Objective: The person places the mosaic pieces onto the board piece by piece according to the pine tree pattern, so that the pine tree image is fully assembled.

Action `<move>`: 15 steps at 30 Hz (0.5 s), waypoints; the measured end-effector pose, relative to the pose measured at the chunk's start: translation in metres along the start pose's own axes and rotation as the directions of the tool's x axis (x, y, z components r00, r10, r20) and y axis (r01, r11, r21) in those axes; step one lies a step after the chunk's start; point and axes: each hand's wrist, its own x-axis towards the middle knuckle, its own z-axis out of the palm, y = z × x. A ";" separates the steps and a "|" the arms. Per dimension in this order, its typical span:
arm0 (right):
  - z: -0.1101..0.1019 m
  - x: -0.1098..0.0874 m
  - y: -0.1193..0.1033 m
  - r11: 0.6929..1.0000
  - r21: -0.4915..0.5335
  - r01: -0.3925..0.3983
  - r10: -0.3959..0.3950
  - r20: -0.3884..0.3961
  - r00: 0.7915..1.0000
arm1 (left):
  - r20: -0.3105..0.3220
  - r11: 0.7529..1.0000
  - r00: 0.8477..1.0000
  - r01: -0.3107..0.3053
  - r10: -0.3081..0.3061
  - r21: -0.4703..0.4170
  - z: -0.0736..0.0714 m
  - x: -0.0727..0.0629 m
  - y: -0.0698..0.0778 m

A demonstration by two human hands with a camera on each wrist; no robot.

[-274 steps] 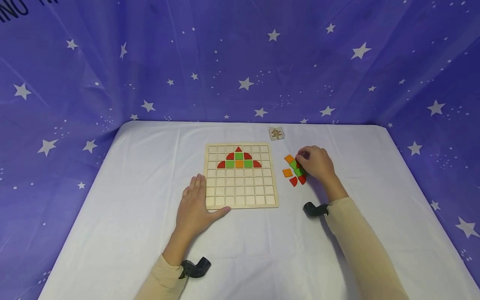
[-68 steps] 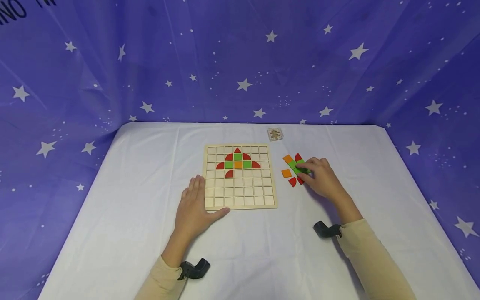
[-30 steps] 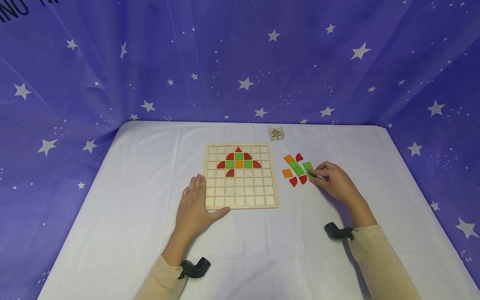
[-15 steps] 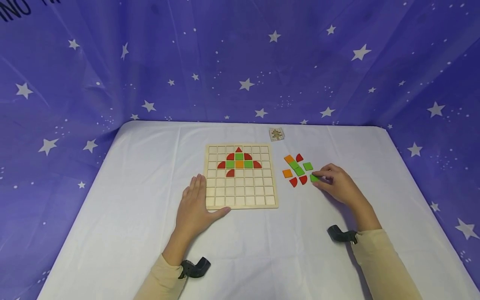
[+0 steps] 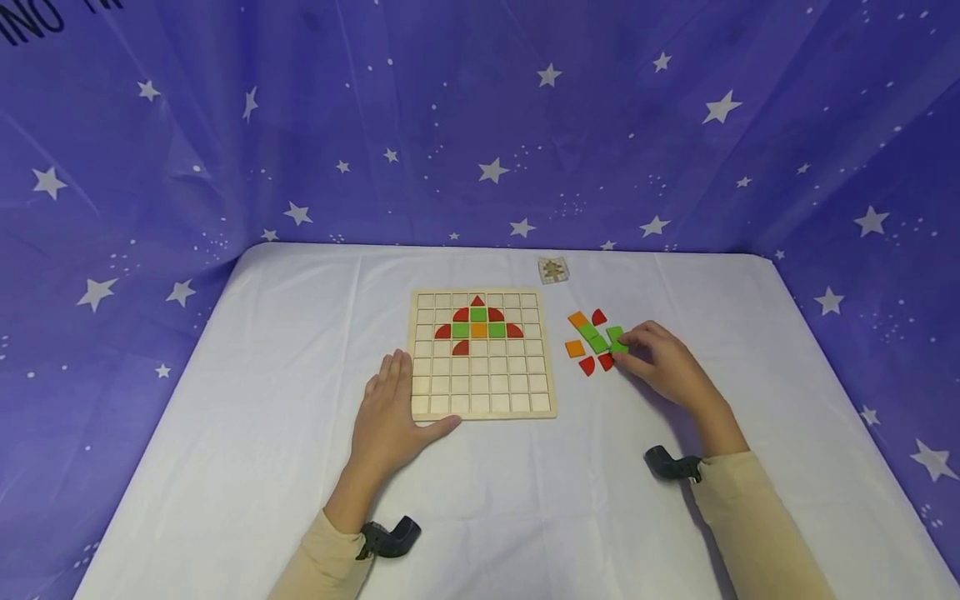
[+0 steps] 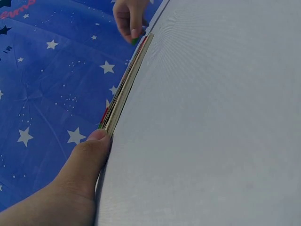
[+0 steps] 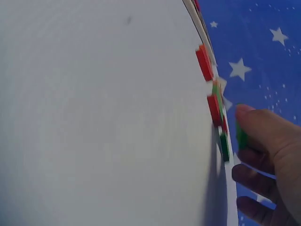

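A wooden grid board (image 5: 480, 385) lies on the table, with a red triangle (image 5: 477, 302), red quarter-circles, green squares and one orange square (image 5: 479, 331) in its upper cells. My left hand (image 5: 386, 417) rests at the board's lower left corner, fingers straight along the left side, thumb (image 6: 89, 153) against the front edge. To the right of the board, my right hand (image 5: 663, 360) pinches a green square tile (image 7: 241, 134) between thumb and fingers, held up off the table in the right wrist view. Beside it lie loose green tiles (image 5: 597, 342), orange squares (image 5: 575, 348) and red quarter-circles (image 5: 587, 365).
A small pattern card (image 5: 553, 269) with a brown tree-like figure lies behind the board, to the right. White cloth (image 5: 247, 400) covers the table. A blue star-printed curtain (image 5: 420, 125) hangs around the back and sides.
A red quarter-circle came onto the board's fourth row between the two oldest frames. The right hand spread the loose green tiles, and now lifts one, moving slightly left. The left hand stays put.
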 end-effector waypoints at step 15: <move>0.041 0.048 -0.085 0.986 0.022 0.163 -0.163 0.024 0.986 | 0.024 1.000 1.000 0.008 -0.008 0.013 -0.001 0.000 0.000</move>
